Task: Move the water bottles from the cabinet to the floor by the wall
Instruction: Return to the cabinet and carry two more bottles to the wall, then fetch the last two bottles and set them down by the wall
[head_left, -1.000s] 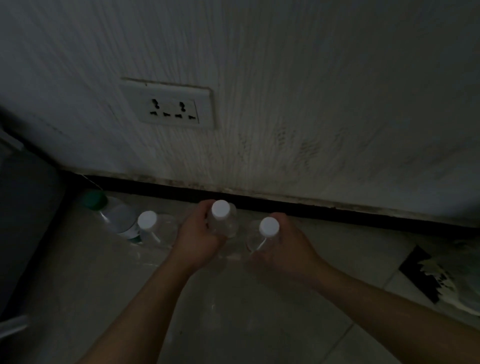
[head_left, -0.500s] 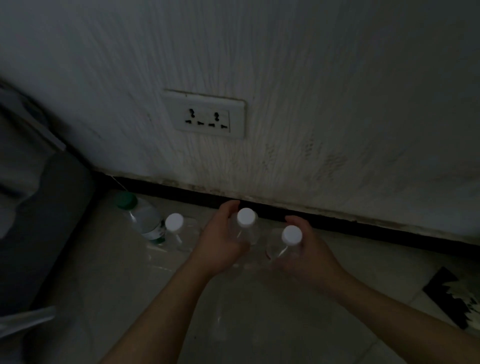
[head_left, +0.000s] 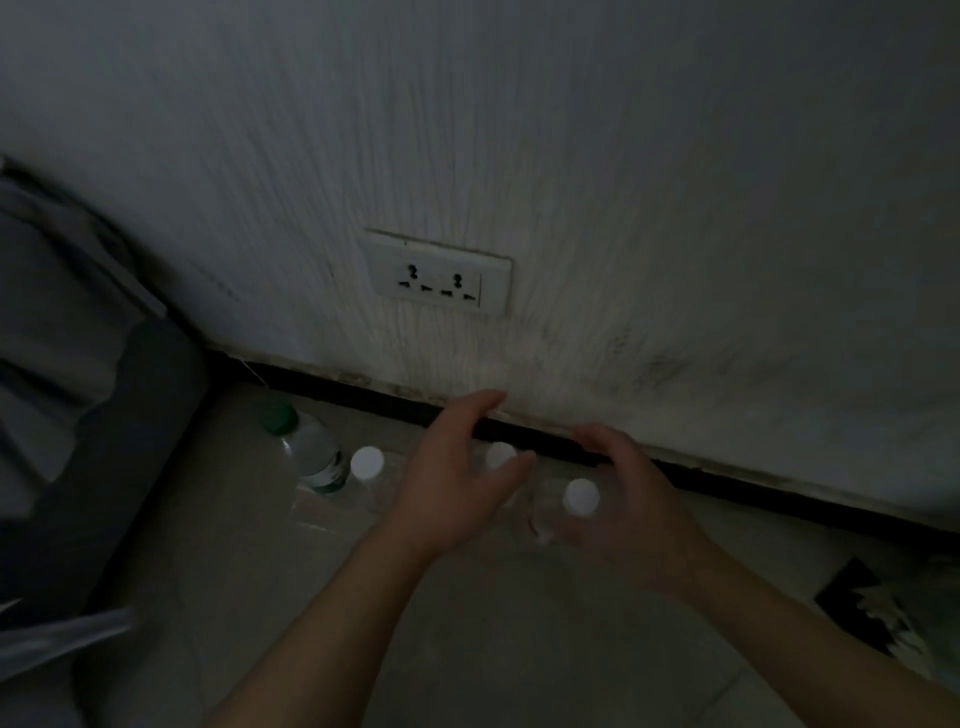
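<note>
Clear plastic bottles stand in a row on the floor tiles against the wall: a green-capped bottle, then three white-capped ones. Our left hand is spread open, fingers off the third bottle; our right hand curls loosely around the fourth, though we cannot tell if it grips. We should release straight upward, avoiding the caps, so nothing tips. A socket sits above.

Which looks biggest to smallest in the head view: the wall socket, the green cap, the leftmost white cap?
1. wall socket
2. green cap and leftmost white cap: look about alike, and blur plus differing nearness leave their order unsure.
</note>
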